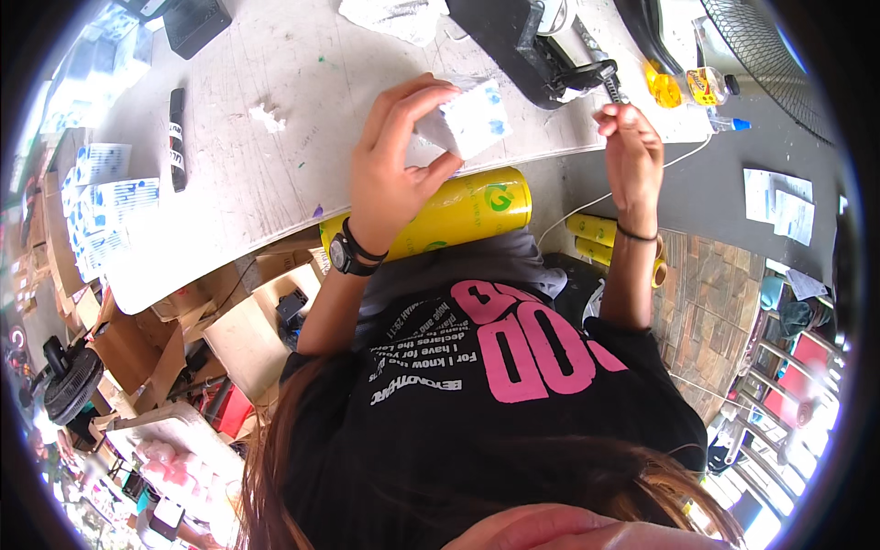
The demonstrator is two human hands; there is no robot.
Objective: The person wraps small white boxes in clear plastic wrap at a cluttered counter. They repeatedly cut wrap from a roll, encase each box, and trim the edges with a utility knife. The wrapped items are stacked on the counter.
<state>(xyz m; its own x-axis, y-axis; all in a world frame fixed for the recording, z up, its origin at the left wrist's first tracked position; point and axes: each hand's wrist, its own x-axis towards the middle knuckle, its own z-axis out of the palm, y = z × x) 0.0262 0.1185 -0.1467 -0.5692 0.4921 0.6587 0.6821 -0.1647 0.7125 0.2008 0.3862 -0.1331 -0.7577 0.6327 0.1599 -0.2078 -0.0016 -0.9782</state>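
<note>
My left hand (395, 151), with a black watch on its wrist, holds a small white box (474, 120) with blue print. Thumb and fingers span the box just above the near edge of the white table (227, 158). My right hand (632, 155) is raised at the toothed cutter of a black tape dispenser (512, 51), thumb and forefinger pinched together. Whether a strip of clear tape is between those fingertips cannot be told. A light roll sits in the dispenser.
Blue-and-white boxes (113, 220) are stacked at the table's left end, near a black pen-like tool (177, 137). A bottle of yellow liquid (687, 88) lies at right by a fan (763, 55). A yellow cling wrap roll (481, 203) lies below the table edge, cardboard boxes (247, 337) lower left.
</note>
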